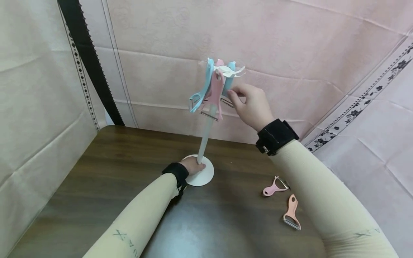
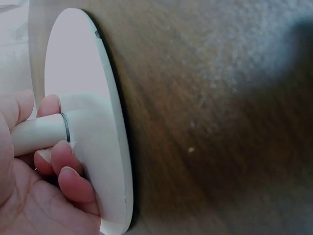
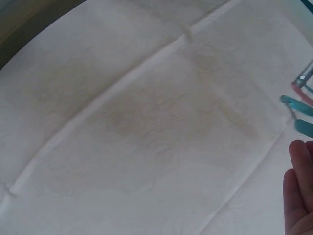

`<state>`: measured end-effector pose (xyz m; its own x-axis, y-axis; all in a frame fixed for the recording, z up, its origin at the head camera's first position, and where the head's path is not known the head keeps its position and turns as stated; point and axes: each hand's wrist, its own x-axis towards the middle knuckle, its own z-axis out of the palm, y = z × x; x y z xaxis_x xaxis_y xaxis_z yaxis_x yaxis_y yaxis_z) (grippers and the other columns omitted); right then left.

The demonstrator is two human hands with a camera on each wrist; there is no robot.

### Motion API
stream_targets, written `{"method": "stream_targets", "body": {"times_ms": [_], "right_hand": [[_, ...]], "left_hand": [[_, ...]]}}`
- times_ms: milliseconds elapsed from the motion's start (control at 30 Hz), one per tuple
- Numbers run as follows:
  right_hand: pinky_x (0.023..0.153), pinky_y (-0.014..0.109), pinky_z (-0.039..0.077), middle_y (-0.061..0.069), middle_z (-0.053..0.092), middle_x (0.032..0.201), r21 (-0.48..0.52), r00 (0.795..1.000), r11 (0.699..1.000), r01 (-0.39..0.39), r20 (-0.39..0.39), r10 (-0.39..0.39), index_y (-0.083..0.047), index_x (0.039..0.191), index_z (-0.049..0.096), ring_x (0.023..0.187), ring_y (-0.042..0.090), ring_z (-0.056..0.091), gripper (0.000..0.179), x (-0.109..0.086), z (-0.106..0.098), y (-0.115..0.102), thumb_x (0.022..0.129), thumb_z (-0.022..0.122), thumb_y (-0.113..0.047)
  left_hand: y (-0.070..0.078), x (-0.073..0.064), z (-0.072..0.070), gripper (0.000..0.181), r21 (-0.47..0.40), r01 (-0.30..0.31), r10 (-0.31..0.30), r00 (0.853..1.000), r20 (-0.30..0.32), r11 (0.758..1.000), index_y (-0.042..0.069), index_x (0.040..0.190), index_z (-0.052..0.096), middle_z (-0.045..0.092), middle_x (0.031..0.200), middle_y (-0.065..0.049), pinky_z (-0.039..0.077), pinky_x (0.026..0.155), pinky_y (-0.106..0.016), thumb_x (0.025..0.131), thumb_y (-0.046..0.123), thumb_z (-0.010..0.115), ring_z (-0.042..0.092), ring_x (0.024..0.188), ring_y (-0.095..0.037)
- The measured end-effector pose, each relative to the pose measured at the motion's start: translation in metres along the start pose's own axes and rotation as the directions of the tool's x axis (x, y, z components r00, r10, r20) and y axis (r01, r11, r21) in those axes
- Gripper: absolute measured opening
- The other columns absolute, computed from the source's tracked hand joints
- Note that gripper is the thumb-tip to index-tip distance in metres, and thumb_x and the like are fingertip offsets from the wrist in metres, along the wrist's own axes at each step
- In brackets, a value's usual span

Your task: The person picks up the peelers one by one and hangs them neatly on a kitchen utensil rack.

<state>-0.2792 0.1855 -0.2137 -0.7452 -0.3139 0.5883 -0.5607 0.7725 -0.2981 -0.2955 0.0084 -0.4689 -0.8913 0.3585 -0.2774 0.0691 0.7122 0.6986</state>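
Low on the stand's white pole [image 1: 205, 136], my left hand [image 1: 192, 165] curls its fingers round the shaft, just over the round white base [image 2: 78, 58]. At the top, my right hand [image 1: 253, 105] has thumb and forefinger together at the edge of a blue peeler [image 1: 228, 84] that hangs from the white hook crown [image 1: 227, 71]. Beside it hang a pink peeler [image 1: 217, 87] in front and another blue peeler [image 1: 205, 84] at the left; a further pink handle [image 1: 219, 62] is mostly hidden behind. In the right wrist view only some fingers [image 3: 299, 171] show, below blue peeler parts [image 3: 304, 127].
On the brown table [image 1: 135, 172], a pink peeler [image 1: 274, 187] and an orange peeler [image 1: 292, 211] lie at the right, next to my right forearm. Pale cloth [image 1: 155, 82] hangs behind the table and at both sides. One or more white hooks [image 1: 240, 71] stick out at the crown's right.
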Motion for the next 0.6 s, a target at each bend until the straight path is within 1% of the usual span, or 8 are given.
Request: {"method": "stream_targets", "body": {"times_ms": [100,200,267,400,467,500,533,600], "right_hand": [[0.086,0.036,0.047,0.002,0.069,0.101,-0.020,1.000,1.000,-0.016,0.025,0.017,-0.011,0.108,0.070,0.096,0.013,0.062,0.027,-0.009,-0.002,0.013,0.098,0.057,-0.032],[0.091,0.041,0.046,0.008,0.067,0.114,-0.063,0.993,0.997,-0.038,0.111,0.044,-0.009,0.120,0.063,0.105,0.020,0.062,0.036,-0.023,0.000,0.030,0.098,0.056,-0.035],[0.092,0.045,0.045,0.011,0.064,0.121,-0.101,0.984,0.994,-0.034,0.173,0.051,-0.007,0.127,0.058,0.109,0.025,0.061,0.042,-0.035,0.003,0.043,0.097,0.057,-0.036],[0.089,0.050,0.045,0.016,0.061,0.123,-0.184,0.957,0.983,0.021,0.289,0.034,-0.003,0.130,0.054,0.107,0.032,0.061,0.044,-0.064,0.013,0.073,0.094,0.063,-0.028],[0.088,0.052,0.046,0.019,0.062,0.122,-0.201,0.922,0.979,0.037,0.384,0.044,0.000,0.128,0.054,0.105,0.035,0.062,0.044,-0.081,0.019,0.089,0.092,0.067,-0.022],[0.089,0.052,0.045,0.021,0.061,0.121,-0.207,0.894,0.978,0.037,0.445,0.060,0.002,0.128,0.054,0.105,0.037,0.061,0.045,-0.091,0.022,0.096,0.090,0.068,-0.019],[0.090,0.051,0.045,0.023,0.060,0.121,-0.220,0.856,0.975,0.023,0.509,0.095,0.004,0.128,0.052,0.106,0.039,0.060,0.047,-0.100,0.025,0.103,0.090,0.068,-0.018],[0.094,0.052,0.042,0.029,0.057,0.122,-0.270,0.763,0.963,0.008,0.624,0.168,0.010,0.129,0.049,0.110,0.044,0.057,0.052,-0.120,0.030,0.117,0.087,0.070,-0.013]], "left_hand": [[0.000,0.003,0.001,0.045,0.005,-0.003,0.003,1.000,-0.006,1.000,0.002,0.129,0.059,0.064,0.117,-0.010,0.045,0.092,-0.039,0.097,0.035,0.057,0.058,0.103,-0.024],[0.001,0.003,0.003,0.043,0.004,-0.002,0.002,1.000,-0.013,1.000,0.002,0.126,0.060,0.065,0.115,-0.010,0.045,0.092,-0.038,0.097,0.033,0.057,0.059,0.102,-0.023],[0.001,0.002,0.003,0.042,0.003,0.003,-0.003,1.000,-0.014,1.000,0.002,0.125,0.061,0.066,0.114,-0.010,0.045,0.091,-0.038,0.097,0.033,0.058,0.059,0.101,-0.023],[0.002,0.002,0.003,0.042,0.027,-0.008,0.008,1.000,-0.015,1.000,0.001,0.122,0.062,0.066,0.111,-0.010,0.046,0.088,-0.037,0.097,0.033,0.057,0.059,0.098,-0.022],[0.001,0.002,0.002,0.041,0.033,-0.014,0.015,1.000,-0.021,0.999,0.001,0.122,0.062,0.067,0.110,-0.009,0.046,0.088,-0.037,0.097,0.033,0.057,0.060,0.097,-0.022],[0.001,0.002,0.002,0.041,0.032,-0.015,0.016,1.000,-0.023,0.999,0.002,0.122,0.062,0.067,0.110,-0.009,0.046,0.088,-0.037,0.097,0.033,0.057,0.060,0.097,-0.022],[0.001,0.003,0.002,0.041,0.030,-0.015,0.016,1.000,-0.026,0.999,0.002,0.122,0.062,0.067,0.110,-0.009,0.046,0.088,-0.037,0.096,0.033,0.057,0.060,0.097,-0.022],[-0.001,0.003,0.002,0.041,0.022,-0.012,0.012,1.000,-0.027,1.000,0.002,0.122,0.062,0.067,0.110,-0.009,0.046,0.088,-0.037,0.096,0.033,0.057,0.060,0.098,-0.022]]}}
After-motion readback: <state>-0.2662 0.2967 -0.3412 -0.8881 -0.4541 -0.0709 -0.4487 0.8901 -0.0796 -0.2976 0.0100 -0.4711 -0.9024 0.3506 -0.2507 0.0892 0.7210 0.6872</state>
